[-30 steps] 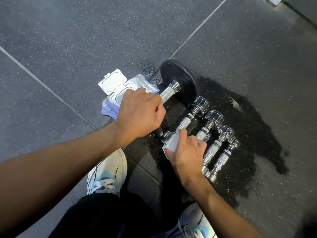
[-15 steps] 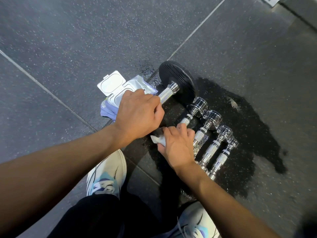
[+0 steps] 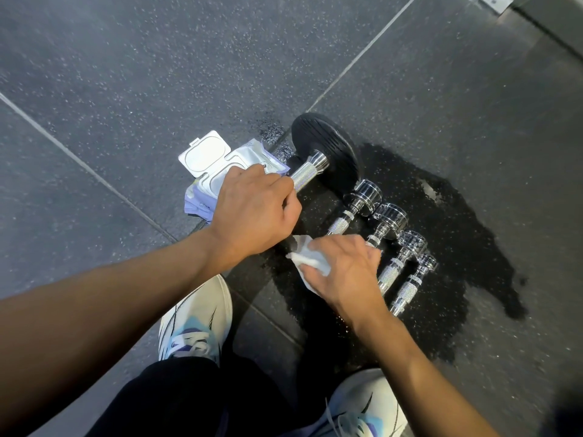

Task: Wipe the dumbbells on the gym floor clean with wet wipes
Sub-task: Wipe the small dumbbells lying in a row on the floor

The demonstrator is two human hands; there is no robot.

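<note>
One black-plated dumbbell (image 3: 325, 159) on the gym floor (image 3: 126, 74), its knurled handle clenched in the left hand (image 3: 255, 212). Four small chrome dumbbells (image 3: 391, 247) in a row just beside it. One white wet wipe (image 3: 307, 255), bunched in the right hand (image 3: 344, 272). One wipes pack (image 3: 217, 171), lid open, print unreadable. Two white sneakers (image 3: 195, 323).
</note>
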